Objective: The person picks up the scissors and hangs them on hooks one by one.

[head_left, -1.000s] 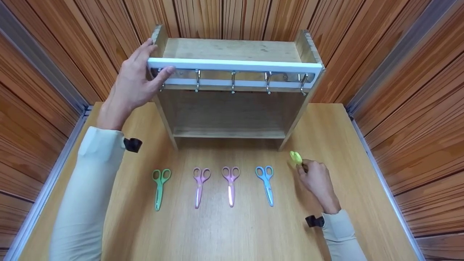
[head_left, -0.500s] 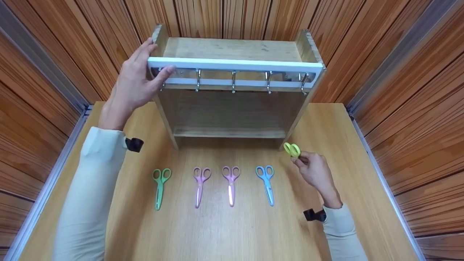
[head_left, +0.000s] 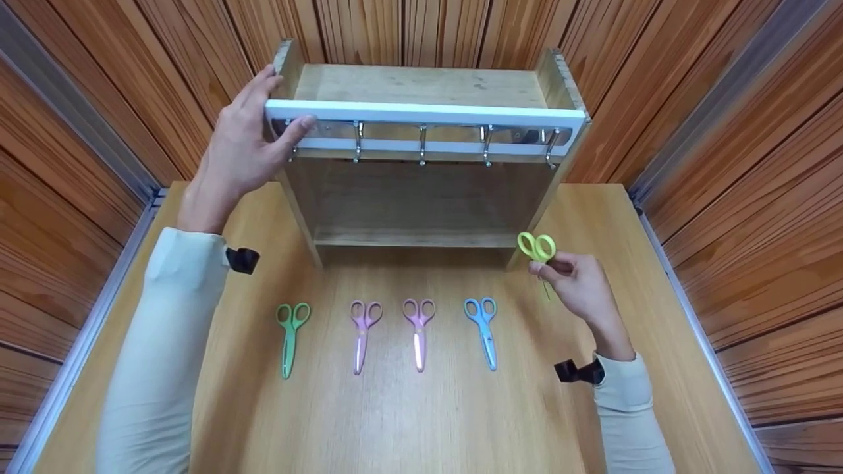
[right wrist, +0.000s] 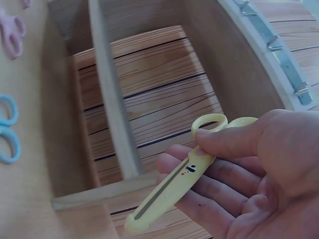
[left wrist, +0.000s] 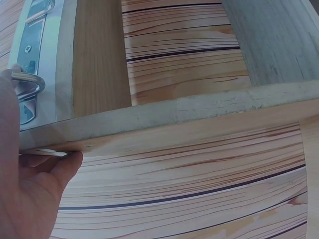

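Note:
My right hand [head_left: 574,283] pinches a pair of yellow-green scissors [head_left: 537,247] just below their loops, raised off the table beside the lower right corner of the wooden rack [head_left: 421,89]. In the right wrist view my thumb presses the yellow scissors [right wrist: 179,184] against my fingers, blades pointing down-left. My left hand [head_left: 247,141] grips the rack's upper left corner, thumb on the white rail [head_left: 425,112] next to the leftmost hook [head_left: 290,153]. In the left wrist view my left hand [left wrist: 27,194] grips the rack corner [left wrist: 60,139].
On the wooden table [head_left: 421,421] lie a green pair of scissors [head_left: 290,336], two pink pairs [head_left: 363,332] [head_left: 419,329] and a blue pair [head_left: 483,326] in a row. Several metal hooks hang under the rail, such as the one at far right [head_left: 550,153]. Wooden slatted walls [head_left: 79,99] enclose the table.
My right hand has lifted the yellow-green scissors up and away from the table, toward the rack's right side. My left hand has stayed on the rack corner.

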Tool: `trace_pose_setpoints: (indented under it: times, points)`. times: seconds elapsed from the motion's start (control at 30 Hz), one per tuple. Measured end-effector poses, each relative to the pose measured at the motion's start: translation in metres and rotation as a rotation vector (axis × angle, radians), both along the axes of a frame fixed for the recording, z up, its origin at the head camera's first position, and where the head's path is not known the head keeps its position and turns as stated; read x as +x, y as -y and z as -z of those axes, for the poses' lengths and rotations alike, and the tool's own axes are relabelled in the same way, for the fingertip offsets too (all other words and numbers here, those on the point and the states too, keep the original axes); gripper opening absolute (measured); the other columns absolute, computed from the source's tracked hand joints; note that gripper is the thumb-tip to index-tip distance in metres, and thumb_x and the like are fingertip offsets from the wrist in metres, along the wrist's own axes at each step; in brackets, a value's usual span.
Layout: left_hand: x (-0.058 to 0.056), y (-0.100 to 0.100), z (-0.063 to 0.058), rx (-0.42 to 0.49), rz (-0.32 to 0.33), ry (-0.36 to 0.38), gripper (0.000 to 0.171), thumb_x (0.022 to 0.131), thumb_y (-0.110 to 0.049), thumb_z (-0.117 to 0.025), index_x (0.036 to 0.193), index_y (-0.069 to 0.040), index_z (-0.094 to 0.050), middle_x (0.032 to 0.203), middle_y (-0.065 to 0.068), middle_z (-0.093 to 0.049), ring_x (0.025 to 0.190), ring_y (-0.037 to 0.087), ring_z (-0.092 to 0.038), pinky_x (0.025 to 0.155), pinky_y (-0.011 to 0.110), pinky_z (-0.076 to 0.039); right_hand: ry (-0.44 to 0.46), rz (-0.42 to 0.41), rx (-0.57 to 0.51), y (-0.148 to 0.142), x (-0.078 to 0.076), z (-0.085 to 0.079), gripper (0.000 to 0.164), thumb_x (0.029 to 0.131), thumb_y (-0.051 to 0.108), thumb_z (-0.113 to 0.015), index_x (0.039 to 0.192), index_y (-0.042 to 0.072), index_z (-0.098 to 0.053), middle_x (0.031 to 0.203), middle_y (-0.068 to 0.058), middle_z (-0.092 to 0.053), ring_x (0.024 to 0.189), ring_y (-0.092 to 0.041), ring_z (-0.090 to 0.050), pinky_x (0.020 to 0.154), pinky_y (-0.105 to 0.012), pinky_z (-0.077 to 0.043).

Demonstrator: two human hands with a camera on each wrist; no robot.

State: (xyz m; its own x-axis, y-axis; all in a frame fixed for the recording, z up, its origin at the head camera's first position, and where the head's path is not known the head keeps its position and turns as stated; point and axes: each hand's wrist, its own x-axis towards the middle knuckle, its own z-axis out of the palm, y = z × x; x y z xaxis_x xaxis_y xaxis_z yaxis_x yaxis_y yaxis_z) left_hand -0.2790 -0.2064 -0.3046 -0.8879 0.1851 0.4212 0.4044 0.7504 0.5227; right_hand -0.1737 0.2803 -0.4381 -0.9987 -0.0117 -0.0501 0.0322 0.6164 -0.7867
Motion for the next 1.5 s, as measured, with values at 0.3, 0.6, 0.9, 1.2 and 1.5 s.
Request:
trace_pose_setpoints:
  times: [0.3,0.6,0.9,1.2,1.5]
  points:
    - [-0.002,0.0,0.001,0.003,0.008,-0.027,0.078,0.103,-0.054,-0.06,0.162,-0.01,-0.037,0.177,0.007,-0.024,0.16,0.035,-0.033,0.132,0.052,-0.029,-0.041,-0.039,-0.066,0.004,-0.002,-0.016,0.032,0.101,0.028,-0.072,0.121,0.003,-0.077,0.114,-0.02,-0.079,0.093,-0.006,-0.075,0.086,-0.015,-0.058]
    - [-0.003,-0.003,0.002,0.049,0.005,-0.026,0.078,0.103,-0.054,-0.061,0.162,-0.01,-0.037,0.177,0.006,-0.023,0.162,0.031,-0.028,0.133,0.048,-0.027,-0.091,-0.068,-0.125,0.006,-0.005,-0.035,0.033,0.099,0.027,-0.075,0.122,0.003,-0.077,0.109,-0.011,-0.082,0.091,-0.003,-0.075,0.087,-0.016,-0.06]
    - [-0.002,-0.004,0.002,0.032,0.0,-0.014,0.08,0.103,-0.057,-0.058,0.163,-0.011,-0.035,0.177,0.006,-0.022,0.162,0.032,-0.029,0.133,0.05,-0.027,-0.163,-0.099,-0.162,0.012,-0.009,-0.055,0.033,0.099,0.026,-0.075,0.12,0.002,-0.077,0.099,0.01,-0.082,0.094,-0.003,-0.077,0.087,-0.017,-0.061]
    - [-0.002,-0.001,0.001,0.03,-0.005,-0.044,0.079,0.103,-0.055,-0.06,0.162,-0.008,-0.037,0.176,0.008,-0.024,0.161,0.033,-0.031,0.132,0.05,-0.028,-0.266,-0.147,-0.215,0.016,-0.016,-0.073,0.029,0.099,0.022,-0.074,0.122,0.003,-0.077,0.109,-0.006,-0.083,0.097,-0.005,-0.078,0.088,-0.019,-0.061]
    - [-0.003,-0.004,0.004,0.034,0.002,-0.053,0.081,0.103,-0.059,-0.058,0.162,-0.008,-0.036,0.176,0.01,-0.024,0.16,0.034,-0.032,0.132,0.051,-0.03,-0.261,-0.181,-0.298,0.012,-0.021,-0.08,0.031,0.101,0.017,-0.072,0.126,0.0,-0.074,0.11,0.002,-0.083,0.103,-0.014,-0.08,0.095,-0.019,-0.06]
